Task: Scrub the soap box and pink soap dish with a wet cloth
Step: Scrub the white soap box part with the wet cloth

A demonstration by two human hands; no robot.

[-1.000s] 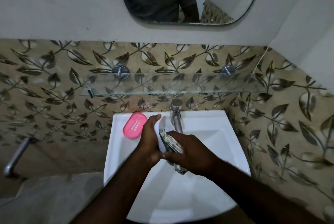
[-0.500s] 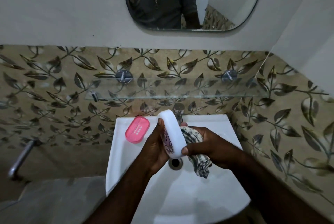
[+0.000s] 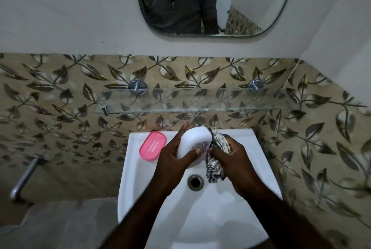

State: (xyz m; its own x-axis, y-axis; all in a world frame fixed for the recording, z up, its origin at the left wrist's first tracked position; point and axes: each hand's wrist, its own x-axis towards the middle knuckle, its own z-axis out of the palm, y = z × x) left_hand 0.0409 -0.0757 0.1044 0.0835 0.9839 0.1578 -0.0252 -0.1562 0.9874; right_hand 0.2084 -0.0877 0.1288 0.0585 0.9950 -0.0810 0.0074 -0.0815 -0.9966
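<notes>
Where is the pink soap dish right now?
In the head view, the pink soap dish lies on the back-left rim of the sink, just left of the left hand, which holds the white soap box.

Dim indoor light; white sink (image 3: 138, 168) brightest, soft arm shadows in basin; wide-angle bending at edges; slight blur

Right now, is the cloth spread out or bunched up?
Bunched up: the cloth is wadded in the right hand against the soap box, one end hanging down.
</notes>
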